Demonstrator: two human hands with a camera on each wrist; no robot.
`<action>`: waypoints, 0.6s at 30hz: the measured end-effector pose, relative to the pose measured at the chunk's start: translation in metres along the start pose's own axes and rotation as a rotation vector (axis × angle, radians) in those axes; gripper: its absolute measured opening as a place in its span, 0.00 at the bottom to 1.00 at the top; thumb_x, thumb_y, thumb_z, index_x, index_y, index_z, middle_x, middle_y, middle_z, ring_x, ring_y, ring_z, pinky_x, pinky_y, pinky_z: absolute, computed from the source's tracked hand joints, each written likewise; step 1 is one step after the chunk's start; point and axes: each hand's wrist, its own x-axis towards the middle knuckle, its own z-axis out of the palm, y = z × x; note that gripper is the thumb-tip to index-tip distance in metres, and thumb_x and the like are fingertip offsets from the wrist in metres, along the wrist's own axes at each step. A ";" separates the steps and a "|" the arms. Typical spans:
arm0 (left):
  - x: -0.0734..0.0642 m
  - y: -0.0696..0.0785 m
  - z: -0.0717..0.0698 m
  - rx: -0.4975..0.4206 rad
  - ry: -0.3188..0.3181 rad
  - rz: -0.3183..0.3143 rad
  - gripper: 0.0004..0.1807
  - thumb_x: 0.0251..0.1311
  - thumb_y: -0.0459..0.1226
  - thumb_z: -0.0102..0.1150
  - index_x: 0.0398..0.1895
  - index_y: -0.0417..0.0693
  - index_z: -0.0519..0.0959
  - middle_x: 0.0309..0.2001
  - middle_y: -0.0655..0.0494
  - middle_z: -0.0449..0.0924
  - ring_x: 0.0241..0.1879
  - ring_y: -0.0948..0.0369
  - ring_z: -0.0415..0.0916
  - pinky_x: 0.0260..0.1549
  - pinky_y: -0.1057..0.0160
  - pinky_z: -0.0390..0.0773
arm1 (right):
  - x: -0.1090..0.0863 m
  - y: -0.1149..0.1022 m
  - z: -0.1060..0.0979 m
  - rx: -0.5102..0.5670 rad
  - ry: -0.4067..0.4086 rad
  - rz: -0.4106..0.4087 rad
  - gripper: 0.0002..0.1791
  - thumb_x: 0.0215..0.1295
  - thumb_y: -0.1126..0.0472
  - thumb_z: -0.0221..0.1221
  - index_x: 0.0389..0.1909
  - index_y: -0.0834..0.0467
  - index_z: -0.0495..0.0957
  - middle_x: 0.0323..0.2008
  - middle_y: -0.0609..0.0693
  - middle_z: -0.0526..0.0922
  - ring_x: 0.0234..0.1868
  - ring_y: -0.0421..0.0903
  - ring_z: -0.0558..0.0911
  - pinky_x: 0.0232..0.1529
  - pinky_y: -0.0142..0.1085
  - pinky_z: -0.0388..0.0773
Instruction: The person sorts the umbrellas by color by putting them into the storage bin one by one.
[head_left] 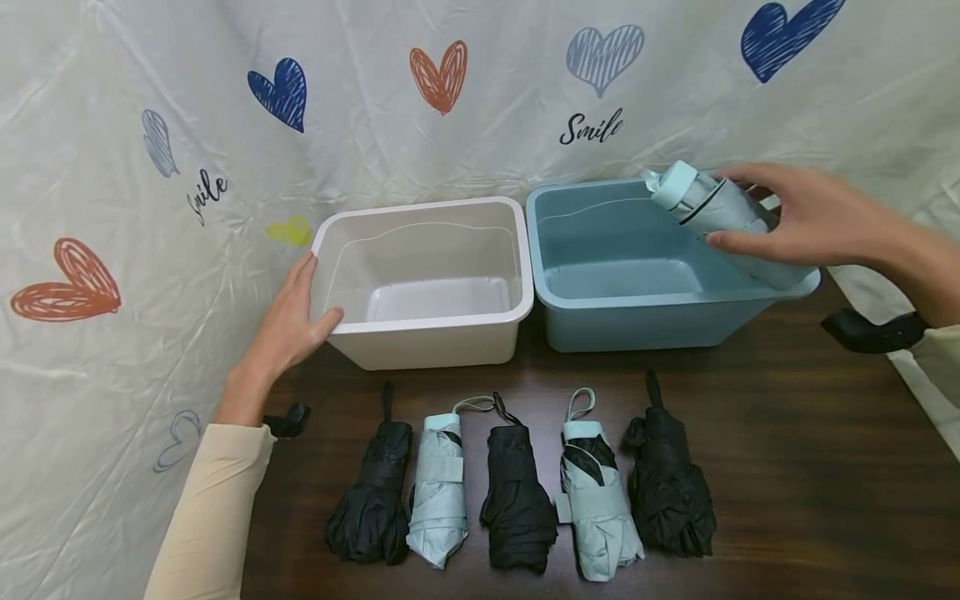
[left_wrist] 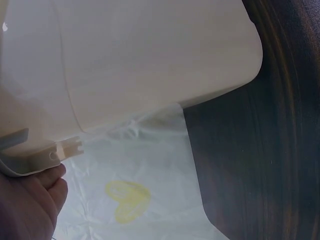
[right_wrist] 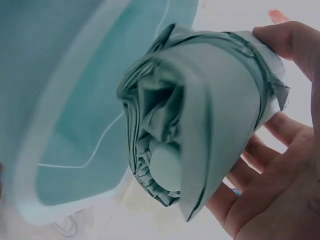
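In the head view, the right hand (head_left: 817,212) held a pale-blue folded umbrella (head_left: 727,208) at the blue bin's (head_left: 622,325) right side, thumb and fingers pinching its opposite sides; keeping that hold firm and lifting the low end clear of the rim seemed the sound way; its long axis slanted, cap up-left, fabric end down-right across the rim, contact uncertain; the left hand (head_left: 285,325) gripped the white bin's (head_left: 435,346) corner, a useful brace; in the left wrist view, bent fingers met that rim's underside; in the right wrist view, the fabric end faced the camera, the axis foreshortened.
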 end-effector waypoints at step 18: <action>0.000 0.000 0.000 -0.003 0.005 0.006 0.52 0.67 0.48 0.56 0.86 0.37 0.43 0.87 0.39 0.42 0.85 0.38 0.45 0.80 0.32 0.52 | 0.044 -0.017 0.007 -0.041 -0.147 -0.133 0.47 0.59 0.61 0.76 0.77 0.64 0.66 0.67 0.69 0.76 0.57 0.64 0.79 0.51 0.59 0.79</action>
